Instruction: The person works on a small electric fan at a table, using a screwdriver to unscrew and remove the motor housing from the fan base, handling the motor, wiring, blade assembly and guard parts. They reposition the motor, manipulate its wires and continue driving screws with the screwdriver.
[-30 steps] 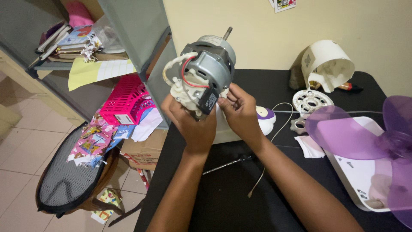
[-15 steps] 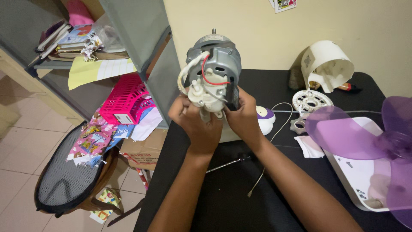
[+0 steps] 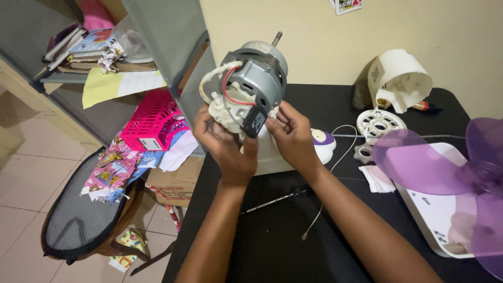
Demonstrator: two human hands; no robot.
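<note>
Above black table (image 3: 272,230), motor (image 3: 251,84) in both hands' grip.

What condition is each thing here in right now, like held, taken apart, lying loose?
Fan motor: held up in both hands, casing off.
Left hand: grips motor.
Right hand: grips motor.
Purple fan blade: detached, lying on table.
White cover: removed, tipped on its side.
Screwdriver: lying loose.

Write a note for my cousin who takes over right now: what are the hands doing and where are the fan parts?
Left hand: grips the fan motor from below, lifted above the black table.
Right hand: fingers at the motor's small black block.
On the table: purple fan blade, white cone housing, round white grille piece, screwdriver.
Done: motor out of its housing.
Left: cannot tell.
</note>
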